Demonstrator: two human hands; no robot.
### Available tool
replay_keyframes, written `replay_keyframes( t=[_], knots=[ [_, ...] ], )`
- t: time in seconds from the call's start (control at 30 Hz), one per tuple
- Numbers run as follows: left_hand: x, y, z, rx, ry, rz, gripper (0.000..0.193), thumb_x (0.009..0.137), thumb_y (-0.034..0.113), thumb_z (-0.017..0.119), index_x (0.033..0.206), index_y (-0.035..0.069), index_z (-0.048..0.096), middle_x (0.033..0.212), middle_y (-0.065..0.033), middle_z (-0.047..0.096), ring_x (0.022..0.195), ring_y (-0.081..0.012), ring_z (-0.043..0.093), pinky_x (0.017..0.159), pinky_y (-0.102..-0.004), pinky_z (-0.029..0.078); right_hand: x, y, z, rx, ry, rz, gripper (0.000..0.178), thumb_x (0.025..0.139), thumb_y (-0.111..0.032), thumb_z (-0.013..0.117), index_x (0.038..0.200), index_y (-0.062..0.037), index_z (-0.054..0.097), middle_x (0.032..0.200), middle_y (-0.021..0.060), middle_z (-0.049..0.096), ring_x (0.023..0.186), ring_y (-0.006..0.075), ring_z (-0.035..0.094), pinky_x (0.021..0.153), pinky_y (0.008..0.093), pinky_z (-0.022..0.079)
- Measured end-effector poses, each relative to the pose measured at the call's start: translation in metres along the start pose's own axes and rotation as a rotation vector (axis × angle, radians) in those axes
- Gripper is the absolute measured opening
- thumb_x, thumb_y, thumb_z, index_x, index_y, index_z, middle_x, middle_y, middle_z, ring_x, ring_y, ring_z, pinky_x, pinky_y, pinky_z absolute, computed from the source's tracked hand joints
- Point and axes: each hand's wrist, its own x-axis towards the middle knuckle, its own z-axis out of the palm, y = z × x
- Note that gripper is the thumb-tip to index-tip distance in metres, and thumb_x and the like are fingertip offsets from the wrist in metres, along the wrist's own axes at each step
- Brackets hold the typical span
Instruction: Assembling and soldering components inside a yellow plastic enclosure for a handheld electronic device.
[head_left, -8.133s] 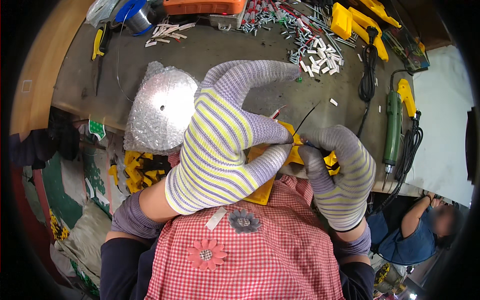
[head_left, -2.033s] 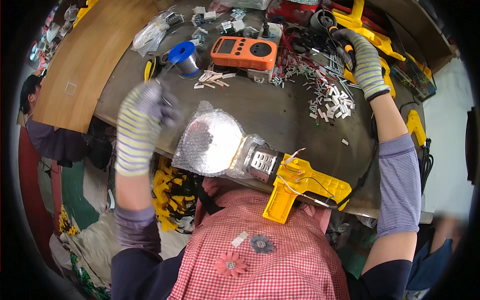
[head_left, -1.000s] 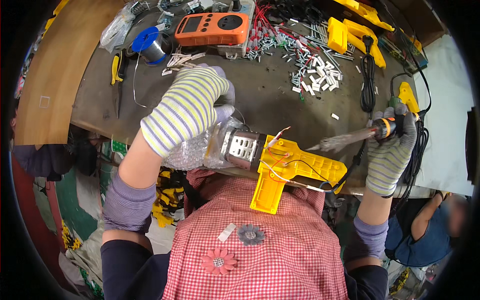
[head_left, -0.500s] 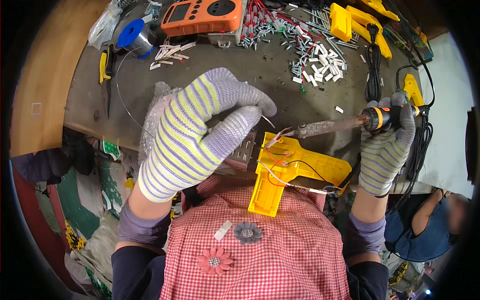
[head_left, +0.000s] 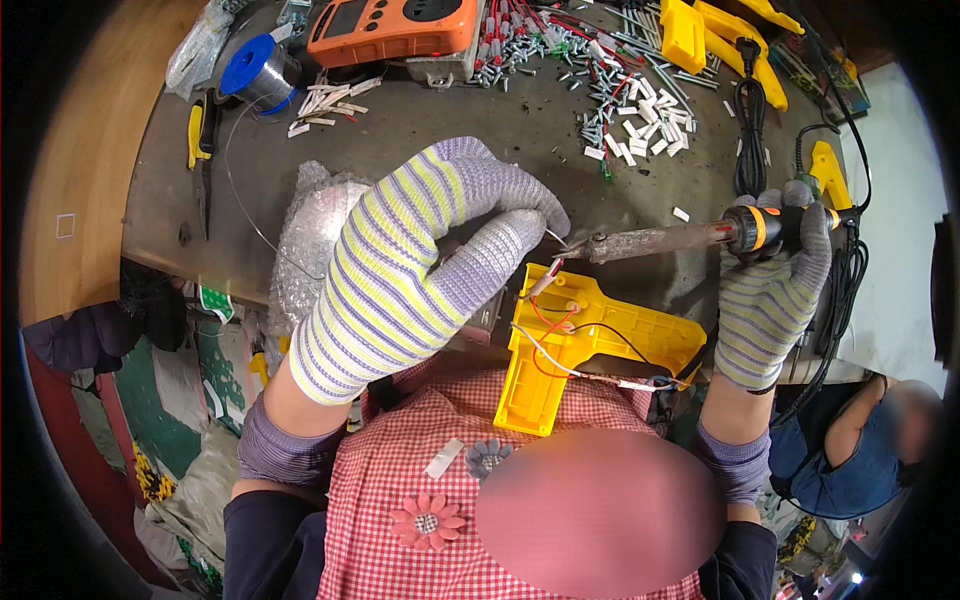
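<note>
My left hand [head_left: 420,250], in a striped knit glove, is closed in a pinch; a short end of thin solder wire [head_left: 556,238] sticks out from its fingertips. My gloved right hand [head_left: 768,310] grips the handle of a soldering iron [head_left: 665,241] that points left. Its tip meets or nearly meets the solder end, just above a small red-and-white wired part [head_left: 545,278] at the top of a yellow plastic tool-shaped housing half [head_left: 532,385]. Red, black and white wires run inside that housing, which lies open side up at the table's near edge.
A blue solder spool [head_left: 262,72], yellow-handled pliers [head_left: 200,150] and bubble wrap [head_left: 305,225] lie left. An orange multimeter [head_left: 395,30], screws and white sleeves [head_left: 650,125] are at the back. Black cables [head_left: 848,275] hang right; another person [head_left: 850,450] sits beyond.
My left hand has moved slightly right, bringing the solder end closer to the iron's tip. The soldering iron and my right hand stay almost in place.
</note>
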Motion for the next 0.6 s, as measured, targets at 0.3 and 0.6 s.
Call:
replay_keyframes(
  t=[0.3, 0.6],
  knots=[
    [-0.002, -0.004, 0.0, 0.075, -0.019, 0.065, 0.011, 0.087, 0.003, 0.062, 0.096, 0.003, 0.068, 0.087, -0.005, 0.065, 0.079, -0.0156, 0.06, 0.073, -0.03, 0.047, 0.003, 0.003, -0.006, 0.009, 0.026, -0.001, 0.026, 0.097, -0.027, 0.061, 0.114, -0.0067, 0.059, 0.098, 0.0073, 0.063, 0.09, 0.021, 0.063, 0.085, 0.0375, 0.054],
    [-0.03, -0.004, -0.008, 0.236, 0.297, 0.069, 0.011, 0.084, -0.001, 0.065, 0.095, 0.003, 0.064, 0.088, -0.0082, 0.064, 0.083, -0.0205, 0.063, 0.075, -0.0324, 0.049, 0.001, -0.052, -0.025, 0.035, 0.008, 0.006, 0.032, 0.096, -0.032, 0.063, 0.113, -0.0055, 0.061, 0.095, 0.0081, 0.063, 0.09, 0.0212, 0.063, 0.077, 0.0373, 0.055]
  ],
)
